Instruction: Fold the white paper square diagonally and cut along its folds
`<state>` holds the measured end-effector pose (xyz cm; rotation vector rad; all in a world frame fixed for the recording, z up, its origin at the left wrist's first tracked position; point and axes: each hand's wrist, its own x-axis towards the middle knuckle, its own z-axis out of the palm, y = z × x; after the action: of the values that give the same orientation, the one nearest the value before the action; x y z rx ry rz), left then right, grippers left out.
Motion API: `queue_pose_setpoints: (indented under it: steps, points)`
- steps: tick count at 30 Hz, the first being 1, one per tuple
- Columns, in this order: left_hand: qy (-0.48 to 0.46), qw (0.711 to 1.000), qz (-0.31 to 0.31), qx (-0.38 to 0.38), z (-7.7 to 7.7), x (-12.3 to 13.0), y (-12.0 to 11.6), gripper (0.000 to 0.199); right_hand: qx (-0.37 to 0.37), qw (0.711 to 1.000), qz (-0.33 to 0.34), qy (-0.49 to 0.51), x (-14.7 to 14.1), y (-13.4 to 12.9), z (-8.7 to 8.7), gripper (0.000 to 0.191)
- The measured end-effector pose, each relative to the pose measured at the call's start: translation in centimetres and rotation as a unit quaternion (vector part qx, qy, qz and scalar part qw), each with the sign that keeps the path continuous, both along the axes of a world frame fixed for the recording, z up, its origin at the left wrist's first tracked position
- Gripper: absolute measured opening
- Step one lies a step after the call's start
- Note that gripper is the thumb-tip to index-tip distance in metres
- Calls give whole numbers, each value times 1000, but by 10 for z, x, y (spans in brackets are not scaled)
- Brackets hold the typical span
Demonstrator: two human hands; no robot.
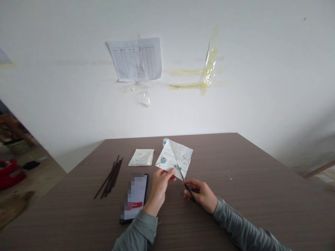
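Note:
My left hand point(161, 184) pinches the lower edge of a printed sheet of paper point(180, 151), which is held up above the table. The sheet is roughly square, with small text, a green patch near its bottom and a crease running down across it. In my right hand point(200, 193) is a pair of scissors point(186, 184), the fingers closed round its dark handles. The blades reach up to the paper's lower edge beside my left fingertips and lie over the print. How far they have cut in, I cannot tell.
A smartphone point(136, 195) lies left of my left hand. Beyond it are a stack of folded printed paper point(141, 157) and several thin dark sticks point(111, 177). Behind the held sheet, a small blue-and-white round item point(165, 141) stands near the wall point(183, 115). The brown table point(248, 209) meets this wall.

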<state>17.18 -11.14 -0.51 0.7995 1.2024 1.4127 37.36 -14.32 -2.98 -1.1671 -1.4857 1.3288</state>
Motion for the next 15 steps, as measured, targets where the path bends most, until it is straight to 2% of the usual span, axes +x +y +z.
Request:
queue_pose_setpoints:
  steps: [15]
  points:
    - [1, 1000, -6, 14, -3, 0, 0, 33, -15, 1000, -2, 11, -2, 0, 3, 72]
